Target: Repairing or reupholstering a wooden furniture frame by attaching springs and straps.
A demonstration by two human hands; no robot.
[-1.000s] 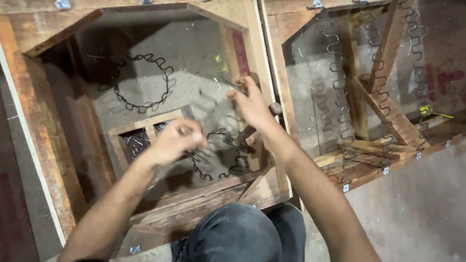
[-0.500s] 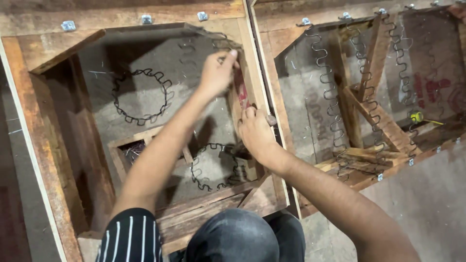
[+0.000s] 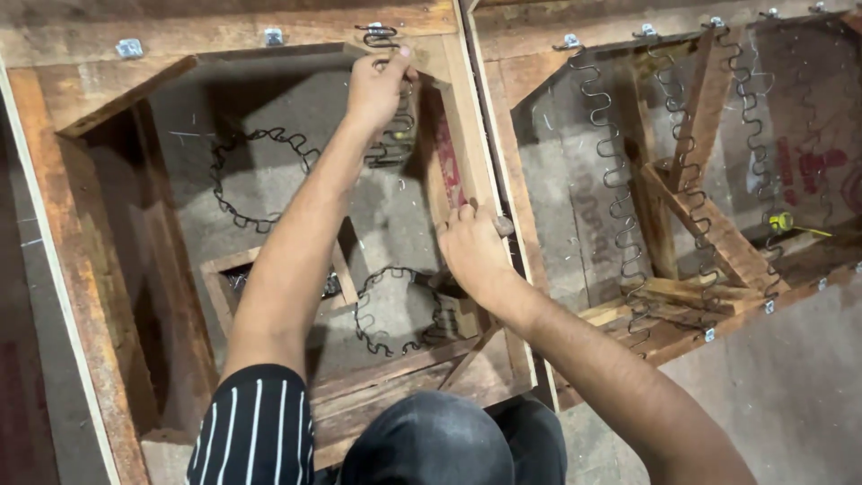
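Observation:
My left hand point(image 3: 377, 85) reaches to the far rail of the left wooden frame point(image 3: 269, 31). Its fingers pinch the top end of a dark zigzag spring point(image 3: 392, 135) right below a metal clip point(image 3: 377, 34) on that rail. The spring hangs down from the hand into the frame's opening. My right hand point(image 3: 471, 251) is curled over the frame's right side rail point(image 3: 467, 135), next to a small round brown knob point(image 3: 504, 225). What the knob belongs to is hidden.
Two curled zigzag springs point(image 3: 260, 175) point(image 3: 395, 310) lie on the floor inside the left frame. The right frame point(image 3: 700, 207) has several springs point(image 3: 611, 180) stretched across it, and a yellow tape measure point(image 3: 781, 220). My knee point(image 3: 431, 445) presses against the near rail.
My left hand rose from the middle of the frame to the far rail, taking the spring's end up to the clip. My right hand slid down the side rail toward me.

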